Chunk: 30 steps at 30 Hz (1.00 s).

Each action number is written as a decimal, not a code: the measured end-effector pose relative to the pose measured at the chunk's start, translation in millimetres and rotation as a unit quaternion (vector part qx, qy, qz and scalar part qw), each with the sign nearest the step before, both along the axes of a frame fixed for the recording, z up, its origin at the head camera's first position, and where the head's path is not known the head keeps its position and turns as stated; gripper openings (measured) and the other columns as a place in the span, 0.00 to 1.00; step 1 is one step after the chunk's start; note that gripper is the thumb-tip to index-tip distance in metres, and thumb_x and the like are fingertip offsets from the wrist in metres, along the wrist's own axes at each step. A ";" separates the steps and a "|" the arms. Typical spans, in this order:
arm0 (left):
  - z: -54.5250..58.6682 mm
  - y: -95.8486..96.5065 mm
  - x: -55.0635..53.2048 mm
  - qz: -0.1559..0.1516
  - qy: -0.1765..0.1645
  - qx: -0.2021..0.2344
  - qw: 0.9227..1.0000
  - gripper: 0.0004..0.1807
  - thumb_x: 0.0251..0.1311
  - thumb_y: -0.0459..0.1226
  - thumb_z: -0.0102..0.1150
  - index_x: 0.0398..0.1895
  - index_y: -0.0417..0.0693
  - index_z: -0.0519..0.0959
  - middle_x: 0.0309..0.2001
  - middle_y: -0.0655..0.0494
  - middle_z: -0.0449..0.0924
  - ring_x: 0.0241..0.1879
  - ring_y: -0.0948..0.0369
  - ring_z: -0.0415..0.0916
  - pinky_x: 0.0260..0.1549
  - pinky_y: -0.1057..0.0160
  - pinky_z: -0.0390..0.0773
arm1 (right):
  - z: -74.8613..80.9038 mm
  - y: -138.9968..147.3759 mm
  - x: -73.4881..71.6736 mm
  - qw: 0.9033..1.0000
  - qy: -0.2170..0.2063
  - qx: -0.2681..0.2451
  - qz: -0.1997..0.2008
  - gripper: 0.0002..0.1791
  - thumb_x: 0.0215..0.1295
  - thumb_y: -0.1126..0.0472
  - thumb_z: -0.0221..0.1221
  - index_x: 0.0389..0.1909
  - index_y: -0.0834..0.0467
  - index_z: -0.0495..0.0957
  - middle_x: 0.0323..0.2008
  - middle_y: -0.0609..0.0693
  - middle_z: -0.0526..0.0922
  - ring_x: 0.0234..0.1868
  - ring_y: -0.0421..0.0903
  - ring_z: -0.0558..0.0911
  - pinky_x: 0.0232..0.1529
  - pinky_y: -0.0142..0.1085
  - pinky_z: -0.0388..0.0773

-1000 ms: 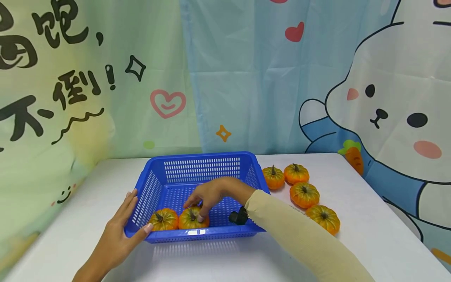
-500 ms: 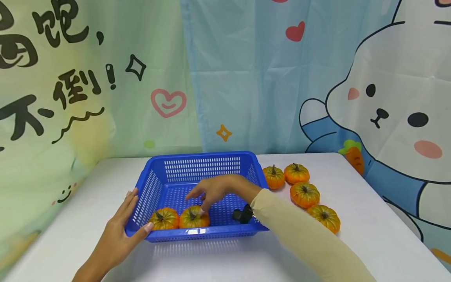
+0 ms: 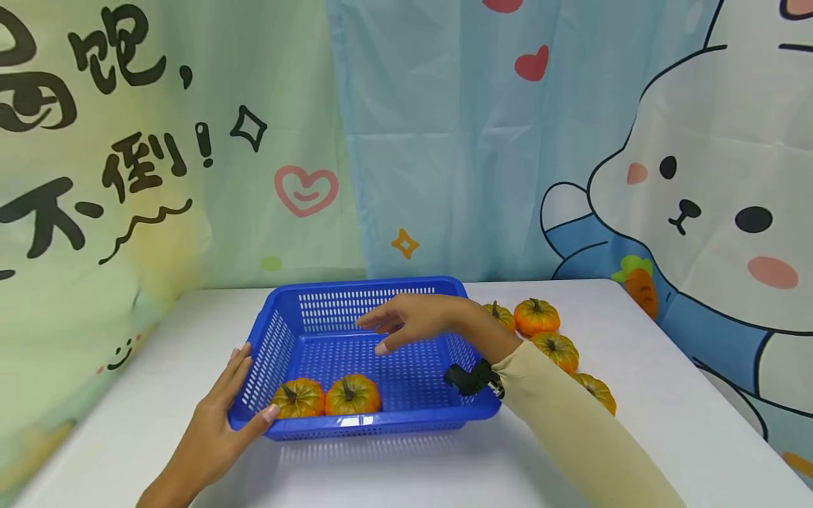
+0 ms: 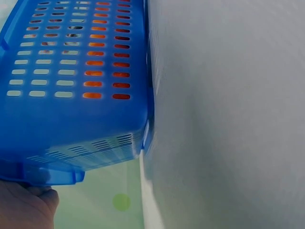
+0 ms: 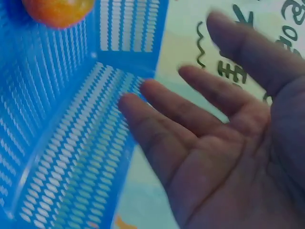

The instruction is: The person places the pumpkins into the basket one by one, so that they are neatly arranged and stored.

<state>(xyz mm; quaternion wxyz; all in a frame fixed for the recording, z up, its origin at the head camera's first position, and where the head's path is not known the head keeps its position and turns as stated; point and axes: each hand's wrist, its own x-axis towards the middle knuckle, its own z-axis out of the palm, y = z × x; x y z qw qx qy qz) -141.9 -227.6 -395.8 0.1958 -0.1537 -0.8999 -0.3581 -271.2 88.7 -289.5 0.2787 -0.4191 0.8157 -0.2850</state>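
Observation:
A blue plastic basket (image 3: 381, 422) with slotted walls stands on the white table. Two small orange-and-green pumpkins sit side by side at its front left: a left pumpkin (image 3: 300, 399) and a right pumpkin (image 3: 353, 395). My left hand (image 3: 219, 416) rests against the basket's left front corner, fingers straight along the side and thumb at the front rim. My right hand (image 3: 416, 321) hovers over the basket, holding nothing. In the right wrist view its fingers (image 5: 162, 138) are spread and relaxed, apart from the orange pumpkin (image 5: 59, 9) at the top.
Several more pumpkins (image 3: 536, 317) lie on the table (image 3: 660, 395) right of the basket, partly behind the right forearm. A black wrist camera (image 3: 470, 379) hangs below the right wrist. A printed curtain (image 3: 438, 176) hangs behind the table.
My right hand has let go of the right pumpkin in the basket, then risen and moved right and back with its fingers loosening. My left hand stays at the basket corner.

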 end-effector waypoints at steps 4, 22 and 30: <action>-1.0 1.5 0.2 -0.001 -0.001 -0.001 1.000 0.44 0.57 0.43 0.67 0.71 0.32 0.59 0.75 0.48 0.50 0.74 0.48 0.43 0.61 0.80 0.42 | 3.2 14.1 8.7 1.000 0.017 0.000 0.009 0.31 0.68 0.56 0.60 0.70 0.59 0.66 0.67 0.52 0.69 0.66 0.49 0.70 0.62 0.38 0.68; 0.9 1.4 -1.0 -0.004 0.005 -0.002 1.000 0.43 0.57 0.42 0.67 0.71 0.32 0.59 0.75 0.48 0.51 0.74 0.48 0.43 0.62 0.78 0.42 | -3.6 65.6 34.2 0.984 0.059 -0.135 -0.103 0.25 0.71 0.59 0.56 0.66 0.64 0.70 0.61 0.59 0.75 0.62 0.51 0.75 0.57 0.41 0.73; 1.1 1.7 0.7 0.004 -0.006 -0.002 1.000 0.43 0.57 0.43 0.67 0.72 0.33 0.59 0.75 0.48 0.50 0.74 0.47 0.43 0.65 0.72 0.44 | -9.2 81.3 38.0 0.963 0.085 -0.188 -0.176 0.25 0.71 0.59 0.56 0.66 0.62 0.70 0.57 0.55 0.79 0.58 0.51 0.78 0.54 0.43 0.76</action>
